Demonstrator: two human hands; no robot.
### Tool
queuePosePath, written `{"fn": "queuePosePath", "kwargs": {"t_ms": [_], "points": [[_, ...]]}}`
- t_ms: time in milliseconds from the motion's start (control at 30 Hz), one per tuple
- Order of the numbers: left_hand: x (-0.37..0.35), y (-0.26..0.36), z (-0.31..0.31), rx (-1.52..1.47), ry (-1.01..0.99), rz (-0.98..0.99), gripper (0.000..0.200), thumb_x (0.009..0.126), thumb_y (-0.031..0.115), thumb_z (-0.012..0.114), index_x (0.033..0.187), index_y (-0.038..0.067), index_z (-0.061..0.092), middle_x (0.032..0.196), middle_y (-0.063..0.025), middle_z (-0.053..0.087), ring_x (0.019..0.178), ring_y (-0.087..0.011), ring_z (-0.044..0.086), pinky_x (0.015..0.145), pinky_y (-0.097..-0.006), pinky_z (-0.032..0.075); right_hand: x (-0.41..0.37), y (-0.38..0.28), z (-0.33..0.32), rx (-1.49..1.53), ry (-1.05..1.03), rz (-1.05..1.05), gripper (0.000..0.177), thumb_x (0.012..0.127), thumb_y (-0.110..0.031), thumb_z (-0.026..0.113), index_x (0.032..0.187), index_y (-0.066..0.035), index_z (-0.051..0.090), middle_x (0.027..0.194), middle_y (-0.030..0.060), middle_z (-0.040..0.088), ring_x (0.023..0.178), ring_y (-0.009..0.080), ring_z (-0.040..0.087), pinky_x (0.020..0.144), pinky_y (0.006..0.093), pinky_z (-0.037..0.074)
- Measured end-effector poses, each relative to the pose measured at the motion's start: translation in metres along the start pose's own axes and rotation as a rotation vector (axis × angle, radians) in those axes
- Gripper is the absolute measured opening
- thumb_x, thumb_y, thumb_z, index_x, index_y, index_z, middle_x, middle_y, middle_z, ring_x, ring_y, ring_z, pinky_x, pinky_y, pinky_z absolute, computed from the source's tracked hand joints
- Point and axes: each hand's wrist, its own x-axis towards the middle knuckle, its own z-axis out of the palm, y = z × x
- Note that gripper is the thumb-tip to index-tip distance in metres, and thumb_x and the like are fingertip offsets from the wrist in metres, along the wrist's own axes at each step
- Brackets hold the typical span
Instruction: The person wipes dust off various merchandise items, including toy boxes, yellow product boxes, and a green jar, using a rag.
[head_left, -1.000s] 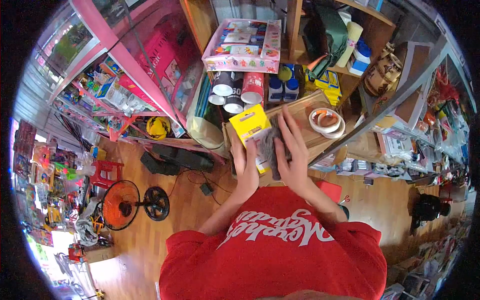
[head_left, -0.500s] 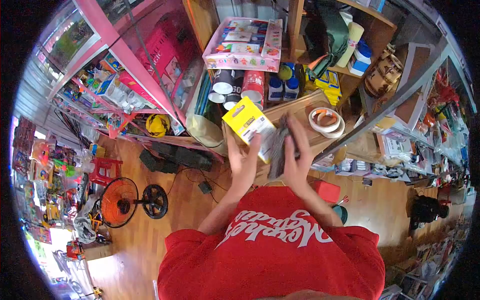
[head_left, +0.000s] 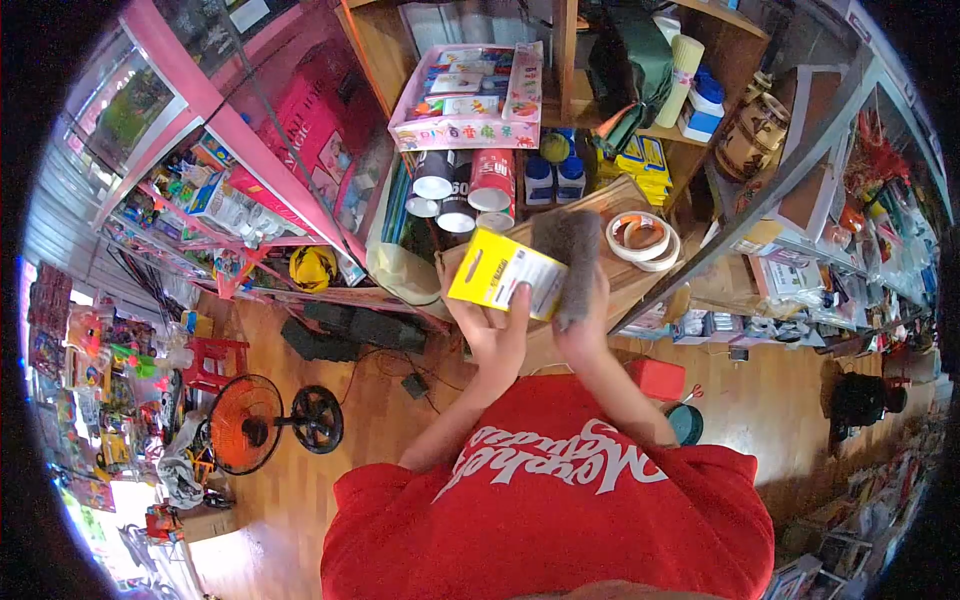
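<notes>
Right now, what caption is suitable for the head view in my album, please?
Left hand holds a yellow-and-white packet, right hand a dark fuzzy pad, near tape rolls.

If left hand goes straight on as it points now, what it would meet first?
Beyond its flat yellow and white packet, the left hand would probably meet black cylindrical tubes with white ends; depth is unclear.

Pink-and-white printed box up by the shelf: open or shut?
Open. The box has no cover over its top, and packets show inside.
</notes>
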Motion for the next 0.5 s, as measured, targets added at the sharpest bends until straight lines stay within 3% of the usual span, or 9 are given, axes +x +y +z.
{"fn": "queuePosePath", "kwargs": {"t_ms": [33,200,267,300,400,467,500], "points": [[-0.001,0.0,-0.001,0.002,0.002,0.003,0.086,0.078,-0.01,0.064,0.142,0.005,0.009,0.132,-0.0147,0.035,0.115,-0.023,0.046,0.097,-0.0347,0.039,0.001,0.008,-0.004,0.001,0.157,-0.021,0.039,0.095,-0.018,0.047,0.129,-0.001,0.043,0.115,0.0075,0.057,0.101,0.0165,0.058,0.087,0.0316,0.047],[0.017,0.014,0.007,0.035,0.109,0.143,0.108,0.076,-0.007,0.066,0.144,0.01,-0.015,0.136,-0.0176,0.032,0.115,-0.0236,0.046,0.098,-0.0374,0.038,-0.029,-0.015,0.019,-0.114,0.165,0.205,0.028,0.095,-0.013,0.045,0.121,-0.001,0.048,0.112,0.0086,0.059,0.1,0.0189,0.059,0.088,0.0338,0.049],[0.025,0.003,-0.004,0.182,0.132,0.188,0.115,0.075,-0.005,0.068,0.142,0.012,-0.023,0.131,-0.0193,0.04,0.114,-0.0265,0.048,0.099,-0.0406,0.037,-0.039,-0.013,0.018,-0.163,0.113,0.273,0.029,0.094,-0.011,0.045,0.121,0.0,0.048,0.112,0.009,0.059,0.1,0.0191,0.059,0.088,0.0336,0.049],[0.03,0.005,-0.008,0.213,0.115,0.176,0.116,0.074,-0.005,0.069,0.141,0.012,-0.025,0.129,-0.0199,0.043,0.114,-0.0278,0.048,0.1,-0.0412,0.036,-0.037,-0.012,0.01,-0.169,0.193,0.349,0.03,0.094,-0.007,0.044,0.123,0.002,0.048,0.115,0.0097,0.058,0.103,0.0198,0.059,0.089,0.0334,0.049],[0.043,0.004,-0.023,0.283,-0.042,0.269,0.102,0.07,-0.003,0.072,0.146,0.008,0.004,0.127,-0.0199,0.051,0.115,-0.031,0.052,0.098,-0.0392,0.039,-0.021,-0.029,-0.019,-0.287,0.078,0.178,0.036,0.092,-0.002,0.044,0.128,0.003,0.046,0.116,0.0102,0.058,0.104,0.0162,0.056,0.091,0.0296,0.045],[0.044,-0.001,-0.037,0.484,-0.264,0.196,0.09,0.069,-0.002,0.073,0.144,0.006,0.024,0.129,-0.0193,0.051,0.116,-0.0313,0.052,0.097,-0.0379,0.041,-0.007,-0.059,0.002,-0.398,0.116,-0.046,0.035,0.092,-0.002,0.045,0.126,0.003,0.05,0.119,0.0102,0.057,0.108,0.0157,0.055,0.093,0.0288,0.043],[0.039,0.004,-0.032,0.392,-0.246,0.088,0.074,0.065,-0.002,0.073,0.133,0.005,0.045,0.131,-0.018,0.05,0.119,-0.0316,0.051,0.096,-0.0377,0.043,0.001,-0.068,0.005,-0.431,0.089,-0.145,0.035,0.091,0.0,0.047,0.125,0.003,0.051,0.12,0.0099,0.057,0.109,0.0158,0.054,0.095,0.0285,0.041]]}}
